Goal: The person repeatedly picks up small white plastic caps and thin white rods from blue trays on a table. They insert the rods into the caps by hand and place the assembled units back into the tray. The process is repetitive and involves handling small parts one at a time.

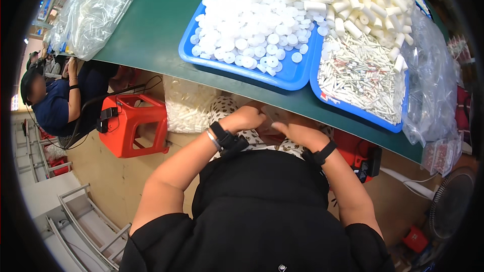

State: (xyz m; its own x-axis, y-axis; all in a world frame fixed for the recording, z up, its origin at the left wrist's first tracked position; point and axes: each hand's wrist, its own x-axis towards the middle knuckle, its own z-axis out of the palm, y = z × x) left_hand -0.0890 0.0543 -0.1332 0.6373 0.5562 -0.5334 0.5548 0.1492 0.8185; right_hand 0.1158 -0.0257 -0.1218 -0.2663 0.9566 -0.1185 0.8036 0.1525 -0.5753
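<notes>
- Nearest, a person in a black shirt (pixel 262 206) is sitting and looking down, both forearms reaching forward and angling inward over a patterned cloth (pixel 252 140) at the lap.
- The left hand (pixel 247 117) is curling inward, knuckles up, its fingertips turning toward the right; whether they are gripping anything cannot be told.
- The right hand (pixel 302 131) is bending inward from the other side, its thumb stretching leftward; its other fingers are mostly hiding, so how far it is closing, and on what, cannot be told.
- Between the hands, a thin pale piece (pixel 269 115) is showing, seeming to slant from far left to near right; its near end is lying close to the right thumb. It is too blurred to identify.
- Just beyond, the edge of a green table (pixel 146 30) is running past the hands.
- On it, a blue tray (pixel 297 78) of whitish discs (pixel 242 45) is sitting ahead; a second blue tray (pixel 360 116) of slim white pieces (pixel 363 73) is sitting ahead and rightward, lying nearer the right hand.
- Farther still, pale cylinders (pixel 373 7) are heaping up behind the slim pieces.
</notes>
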